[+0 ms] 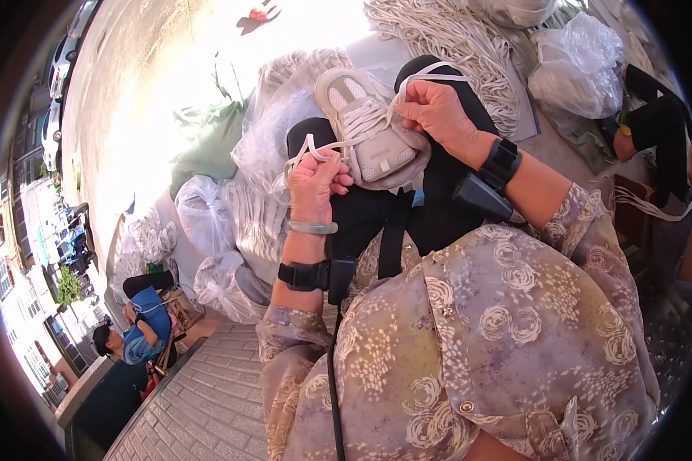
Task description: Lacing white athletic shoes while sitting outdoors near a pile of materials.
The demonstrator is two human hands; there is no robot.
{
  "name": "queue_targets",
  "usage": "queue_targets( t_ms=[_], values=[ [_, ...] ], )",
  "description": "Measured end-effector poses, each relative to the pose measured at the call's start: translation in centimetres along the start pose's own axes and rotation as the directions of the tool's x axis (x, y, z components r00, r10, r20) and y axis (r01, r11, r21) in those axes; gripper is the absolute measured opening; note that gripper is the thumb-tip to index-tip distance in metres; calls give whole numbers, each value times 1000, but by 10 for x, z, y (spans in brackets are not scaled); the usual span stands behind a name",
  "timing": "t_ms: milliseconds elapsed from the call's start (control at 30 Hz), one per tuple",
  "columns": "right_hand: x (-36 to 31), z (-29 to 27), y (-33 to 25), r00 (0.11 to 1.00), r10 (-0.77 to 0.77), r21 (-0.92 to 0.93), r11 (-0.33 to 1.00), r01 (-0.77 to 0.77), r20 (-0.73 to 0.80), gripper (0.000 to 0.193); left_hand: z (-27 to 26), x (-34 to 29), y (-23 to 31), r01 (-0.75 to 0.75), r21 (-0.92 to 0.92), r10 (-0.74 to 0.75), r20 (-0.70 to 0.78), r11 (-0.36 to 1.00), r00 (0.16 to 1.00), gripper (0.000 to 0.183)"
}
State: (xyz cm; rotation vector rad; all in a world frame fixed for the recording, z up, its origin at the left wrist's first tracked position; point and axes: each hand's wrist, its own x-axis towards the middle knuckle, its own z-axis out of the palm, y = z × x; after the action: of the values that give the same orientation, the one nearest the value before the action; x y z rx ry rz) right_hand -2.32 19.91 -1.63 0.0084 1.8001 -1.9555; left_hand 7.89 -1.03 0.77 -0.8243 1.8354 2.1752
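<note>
A pale beige sneaker (378, 146) rests on my lap between my knees, its toe pointing away from me. White laces zigzag over its tongue. On the shoe's left, my left hand (319, 178) pinches one end of the shoelace (309, 144), which loops up over the fingers. To the right of the shoe, my right hand (436, 112) grips the other lace end close to the eyelets, and its loose tail runs over my right knee. The fingertips hide part of the lace on both sides.
Bundles of white laces (480, 65) lie beyond my right knee. Clear plastic bags (577, 65) stand at the far right, and more plastic bags (205, 211) sit at the left. A person (142, 326) sits at lower left; another person's dark-clad leg (657, 127) shows at right.
</note>
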Motion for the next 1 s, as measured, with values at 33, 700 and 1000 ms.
queue_targets(
  t_ms=[33,700,1000],
  values=[
    [0,1,-1,1000,-5,-13,1000,5,-2,11,-1,0,0,-4,7,4,1,1000,1000,13],
    [14,0,18,935,-342,-436,831,345,89,11,13,7,-3,-67,137,81,-98,988,992,13],
    [10,-2,15,939,-318,-489,803,341,134,18,21,13,-2,-185,330,234,-117,926,965,11]
  ],
)
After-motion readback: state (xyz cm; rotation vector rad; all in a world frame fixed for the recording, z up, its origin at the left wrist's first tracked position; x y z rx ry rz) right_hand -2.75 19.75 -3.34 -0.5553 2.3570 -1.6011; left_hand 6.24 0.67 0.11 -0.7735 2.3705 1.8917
